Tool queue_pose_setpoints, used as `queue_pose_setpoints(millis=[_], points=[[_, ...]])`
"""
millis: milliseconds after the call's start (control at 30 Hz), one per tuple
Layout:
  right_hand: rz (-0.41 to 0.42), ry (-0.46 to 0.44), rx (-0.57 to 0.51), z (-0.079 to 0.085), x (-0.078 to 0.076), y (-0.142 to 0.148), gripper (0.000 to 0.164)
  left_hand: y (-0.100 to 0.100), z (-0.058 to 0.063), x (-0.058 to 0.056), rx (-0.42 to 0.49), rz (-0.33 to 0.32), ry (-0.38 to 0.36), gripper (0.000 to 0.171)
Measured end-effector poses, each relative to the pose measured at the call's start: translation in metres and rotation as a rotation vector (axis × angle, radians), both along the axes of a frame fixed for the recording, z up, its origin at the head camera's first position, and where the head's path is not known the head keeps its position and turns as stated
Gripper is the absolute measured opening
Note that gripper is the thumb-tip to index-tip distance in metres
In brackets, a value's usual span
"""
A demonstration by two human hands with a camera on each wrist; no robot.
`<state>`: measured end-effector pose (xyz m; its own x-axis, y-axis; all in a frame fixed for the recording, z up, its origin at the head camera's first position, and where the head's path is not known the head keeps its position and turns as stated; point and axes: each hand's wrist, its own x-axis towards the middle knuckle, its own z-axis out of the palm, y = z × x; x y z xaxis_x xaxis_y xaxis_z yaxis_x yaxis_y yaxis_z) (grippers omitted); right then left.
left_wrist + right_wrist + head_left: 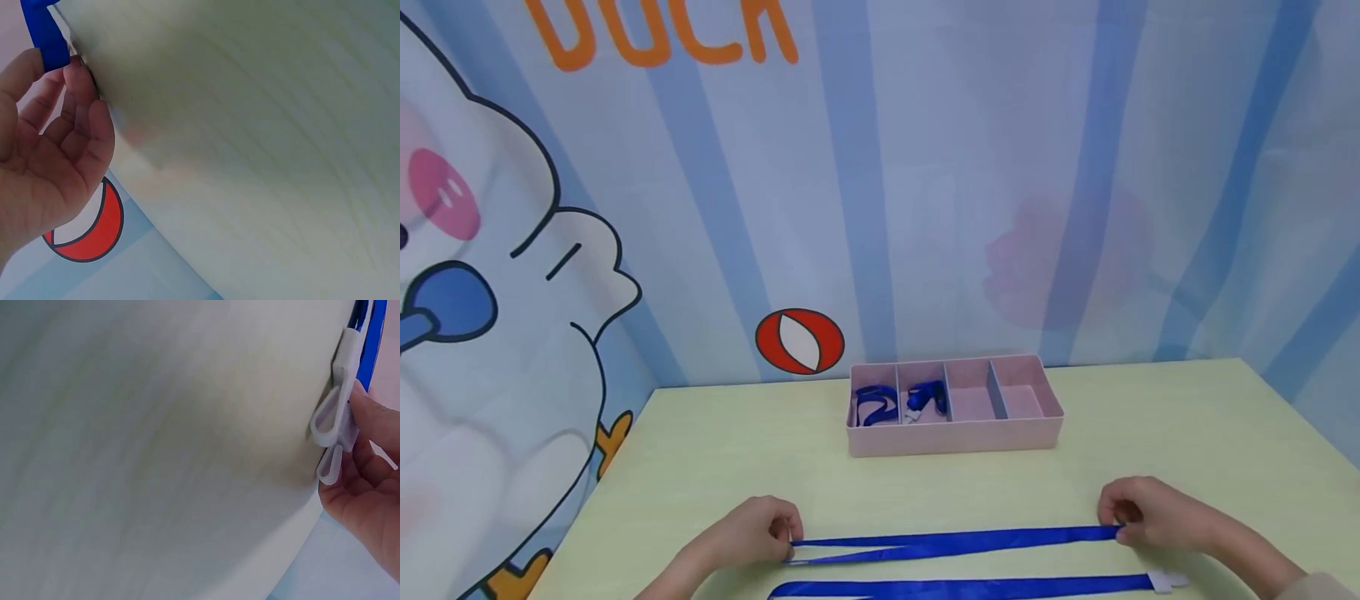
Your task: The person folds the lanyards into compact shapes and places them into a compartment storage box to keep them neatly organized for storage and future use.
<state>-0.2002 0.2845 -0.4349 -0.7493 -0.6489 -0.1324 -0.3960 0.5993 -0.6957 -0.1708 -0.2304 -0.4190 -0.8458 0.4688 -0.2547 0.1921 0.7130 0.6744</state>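
Observation:
A blue lanyard (970, 541) stretches flat from one hand to the other above the table. My left hand (752, 533) pinches its left end, where the two strands spread slightly; in the left wrist view the blue strap (52, 47) is between thumb and fingertip. At the right end, my right hand (1161, 517) pinches the strap between thumb and fingers, which hide that end. A second blue lanyard (970, 589) lies nearer the front, roughly parallel, with a white plastic clip (1161, 581) at its right end. That white clip (337, 406) appears close beside the right hand in the right wrist view.
Behind the hands stands a pink tray (955, 438) with several compartments. Its two left compartments hold a coiled blue lanyard (876, 403) and a bundled blue lanyard (927, 397) with a white clip. A printed cloth backdrop (955, 167) rises behind the pale table (737, 450).

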Motion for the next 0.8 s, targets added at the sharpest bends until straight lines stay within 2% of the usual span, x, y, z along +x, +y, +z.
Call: queue_pose_setpoints(millis=[200, 267, 433, 500, 700, 800], points=[[0.14, 0.083, -0.126, 0.001, -0.003, 0.004, 0.016, -0.005, 0.001, -0.003, 0.036, 0.015, -0.008, 0.009], [0.154, 0.079, -0.15, 0.003, -0.005, 0.006, 0.014, -0.007, 0.002, -0.004, 0.044, 0.037, -0.023, 0.008], [0.076, 0.001, -0.152, 0.011, -0.01, 0.012, 0.005, -0.01, 0.006, -0.009, 0.082, 0.095, -0.055, 0.012], [0.044, -0.032, -0.162, 0.016, -0.011, 0.015, 0.003, -0.012, 0.007, -0.011, 0.124, 0.111, -0.079, 0.013], [0.001, -0.12, -0.208, 0.03, -0.012, 0.023, 0.013, -0.02, 0.01, -0.016, 0.351, 0.197, -0.272, 0.023], [0.003, -0.152, -0.245, 0.036, -0.01, 0.025, 0.015, -0.024, 0.01, -0.018, 0.435, 0.258, -0.33, 0.029]])
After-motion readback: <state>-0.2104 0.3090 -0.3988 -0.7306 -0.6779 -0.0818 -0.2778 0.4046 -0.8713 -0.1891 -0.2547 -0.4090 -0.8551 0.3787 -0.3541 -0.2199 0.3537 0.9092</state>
